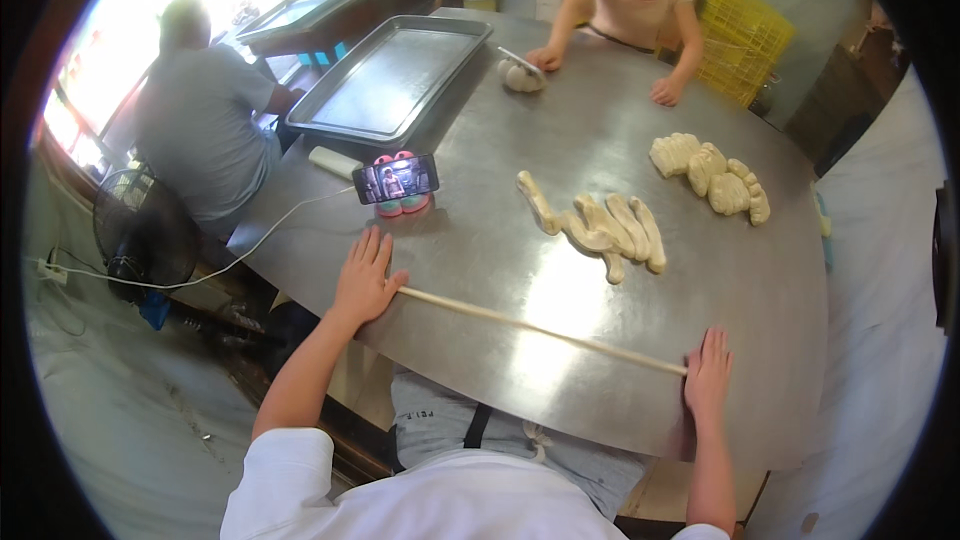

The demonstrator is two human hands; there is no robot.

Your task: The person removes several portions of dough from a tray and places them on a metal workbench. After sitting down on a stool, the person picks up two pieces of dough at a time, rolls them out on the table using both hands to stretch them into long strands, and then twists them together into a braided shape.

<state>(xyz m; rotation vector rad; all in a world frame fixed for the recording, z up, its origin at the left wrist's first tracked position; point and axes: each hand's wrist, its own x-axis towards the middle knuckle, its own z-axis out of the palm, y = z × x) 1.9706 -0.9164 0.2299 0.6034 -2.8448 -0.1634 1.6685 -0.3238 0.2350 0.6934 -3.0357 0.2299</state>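
A long, thin rope of dough point(536, 326) stretches across the metal tabletop point(465, 262) in front of me. My left hand point(365, 283) lies palm down over its left end, fingers extended and thumb apart. At the other end, my right hand point(709, 373) rests flat with straight fingers. Neither hand grips anything. Beyond the rope, several short, thick dough strips point(616, 229) lie in a loose group, some touching. Farther right is a cluster of twisted or braided dough pieces point(711, 174).
A smartphone point(396, 180) on a pink stand, with a white cable, stands near my left hand. Behind it are a white cylinder point(334, 163) and a large metal tray point(390, 79). A person point(637, 7) opposite touches another phone. Another person point(210, 112) sits left, near a fan point(139, 221).
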